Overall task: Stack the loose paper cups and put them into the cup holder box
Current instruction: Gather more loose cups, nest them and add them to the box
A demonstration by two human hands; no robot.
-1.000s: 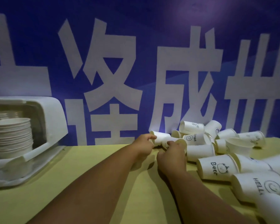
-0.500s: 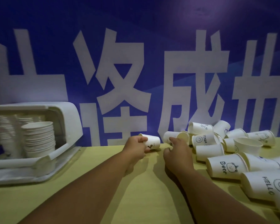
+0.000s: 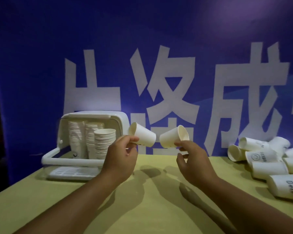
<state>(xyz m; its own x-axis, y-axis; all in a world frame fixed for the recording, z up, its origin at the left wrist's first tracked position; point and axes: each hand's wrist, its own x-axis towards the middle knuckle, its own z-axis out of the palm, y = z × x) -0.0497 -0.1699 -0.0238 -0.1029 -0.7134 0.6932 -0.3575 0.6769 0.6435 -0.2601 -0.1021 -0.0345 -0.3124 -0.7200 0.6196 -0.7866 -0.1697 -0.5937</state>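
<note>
My left hand (image 3: 120, 157) grips a white paper cup (image 3: 143, 136) lifted above the table, its mouth tilted up and left. My right hand (image 3: 192, 159) pinches a second white cup (image 3: 172, 137), its mouth tilted up and right. The two cup bottoms point toward each other with a small gap between them. The white cup holder box (image 3: 95, 115) stands open at the left, with several stacks of cups (image 3: 103, 142) inside. A pile of loose cups (image 3: 267, 159) lies on its side at the right.
The yellow table (image 3: 150, 200) runs under both arms. A blue banner with large white characters (image 3: 159, 73) hangs right behind the table. The box has a white front rail (image 3: 71, 160) and a slotted tray floor.
Both hands have lifted off the table, each with one cup from the pile. The view has swung left, so the box sits nearer the centre and the pile at the right edge.
</note>
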